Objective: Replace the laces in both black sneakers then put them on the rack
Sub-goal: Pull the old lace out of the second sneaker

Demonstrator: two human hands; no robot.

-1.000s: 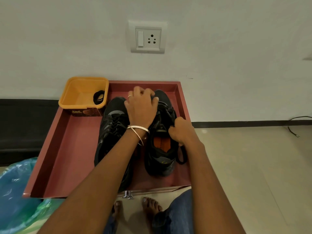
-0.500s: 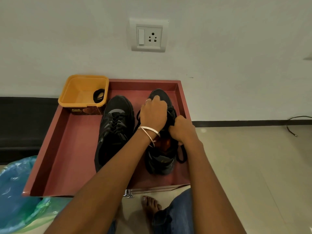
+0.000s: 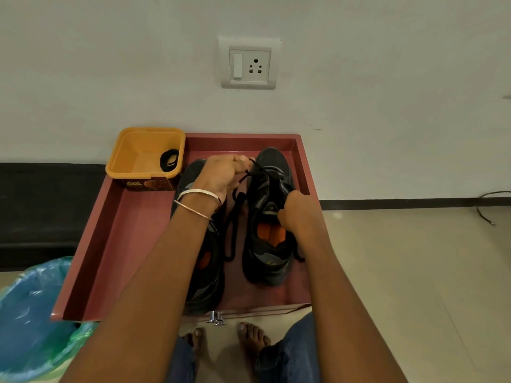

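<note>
two black sneakers stand side by side in a reddish tray (image 3: 116,244), heels toward the person, toes toward the wall. nearest, the right hand (image 3: 297,211) is curled on the collar of the right sneaker (image 3: 269,244), steadying it. a little farther, the left hand (image 3: 224,175) pinches the black lace (image 3: 257,172) drawn leftward from that shoe's eyelets, above the left sneaker (image 3: 204,272), which the arm partly hides. both shoes run lengthwise, near to far. pulling the lace free likely calls for a tug away from the toe. behind, an orange tub (image 3: 132,150) holds a coiled lace (image 3: 169,160).
</note>
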